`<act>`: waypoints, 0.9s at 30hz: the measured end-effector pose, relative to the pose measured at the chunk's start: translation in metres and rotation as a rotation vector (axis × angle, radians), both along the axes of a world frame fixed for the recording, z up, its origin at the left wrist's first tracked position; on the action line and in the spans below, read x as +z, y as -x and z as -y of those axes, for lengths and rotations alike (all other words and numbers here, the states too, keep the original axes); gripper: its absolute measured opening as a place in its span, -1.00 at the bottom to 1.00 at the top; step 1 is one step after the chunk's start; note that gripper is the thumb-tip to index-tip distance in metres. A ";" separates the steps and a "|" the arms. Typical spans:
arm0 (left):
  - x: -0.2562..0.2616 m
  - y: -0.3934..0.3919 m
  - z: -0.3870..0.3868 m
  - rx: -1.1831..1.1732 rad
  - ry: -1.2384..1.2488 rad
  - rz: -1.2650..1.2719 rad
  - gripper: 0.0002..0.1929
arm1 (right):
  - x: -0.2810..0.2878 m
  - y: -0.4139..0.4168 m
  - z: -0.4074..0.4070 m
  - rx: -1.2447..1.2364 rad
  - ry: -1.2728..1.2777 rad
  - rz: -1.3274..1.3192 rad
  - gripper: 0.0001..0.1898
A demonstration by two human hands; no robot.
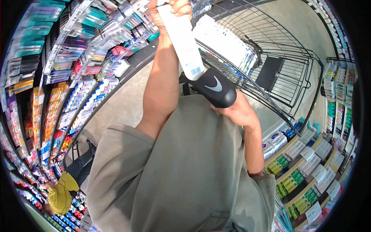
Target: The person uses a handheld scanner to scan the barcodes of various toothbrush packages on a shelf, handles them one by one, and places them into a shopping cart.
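My left hand point(171, 10), near the top edge, grips the upper end of a long white carton point(185, 43) that has a barcode at its lower end. That lower end meets or overlaps a rounded black item point(218, 88) with a Nike swoosh; its kind is not clear. My right hand point(237, 111) is low beside the black item, partly covered by it, with most fingers hidden, so its grip cannot be told. Just beyond, a black wire shopping cart point(284, 72) holds a bright white stack of packages point(223, 42) with colourful edges.
Tall shelves with hanging toothbrush packs point(92, 17) and boxed goods curve along the left. More shelves with green and yellow cartons point(298, 177) and price tags stand at the right. At lower left, a person in a yellow top point(61, 192) is at the shelf. Grey floor point(124, 95) shows between.
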State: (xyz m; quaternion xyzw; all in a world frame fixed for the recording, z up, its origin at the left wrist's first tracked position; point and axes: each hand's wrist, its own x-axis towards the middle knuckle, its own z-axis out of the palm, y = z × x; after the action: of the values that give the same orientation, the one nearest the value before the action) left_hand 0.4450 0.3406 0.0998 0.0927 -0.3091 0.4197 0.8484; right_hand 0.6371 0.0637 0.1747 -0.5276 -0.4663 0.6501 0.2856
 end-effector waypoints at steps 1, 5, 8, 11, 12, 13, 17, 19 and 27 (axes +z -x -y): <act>0.001 0.000 0.001 0.006 -0.007 -0.005 -0.59 | 0.001 0.000 -0.001 0.033 0.038 0.062 -0.60; 0.005 0.001 0.011 0.037 -0.022 -0.039 -0.59 | -0.002 0.007 -0.001 0.043 -0.104 0.104 -0.60; 0.004 0.004 0.022 0.092 0.076 -0.098 -0.67 | -0.005 0.007 0.000 0.069 0.015 0.138 -0.63; -0.001 0.013 0.030 0.090 0.138 -0.159 -0.71 | -0.010 0.013 0.002 0.017 -0.043 0.019 -0.70; -0.003 0.018 0.031 0.105 0.117 -0.163 -0.71 | -0.011 0.015 0.001 -0.022 -0.027 0.116 -0.69; -0.005 0.022 0.032 0.087 0.132 -0.203 -0.71 | -0.010 0.013 0.001 -0.030 -0.083 0.109 -0.72; -0.016 0.029 0.040 0.117 0.325 -0.397 -0.77 | -0.009 0.019 -0.001 -0.242 -0.141 0.137 -0.75; -0.019 0.025 0.044 0.169 0.521 -0.608 -0.77 | -0.009 0.021 -0.006 -0.255 -0.158 0.143 -0.75; -0.029 0.011 0.046 0.267 0.766 -1.030 -0.70 | -0.015 0.040 -0.027 -0.320 -0.343 0.153 -0.78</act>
State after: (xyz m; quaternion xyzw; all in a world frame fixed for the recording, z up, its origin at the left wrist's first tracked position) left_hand 0.4339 0.2945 0.0712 0.0106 0.3222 0.5037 0.8015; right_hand 0.5966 0.0909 0.1596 -0.5863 -0.5007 0.4661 0.4340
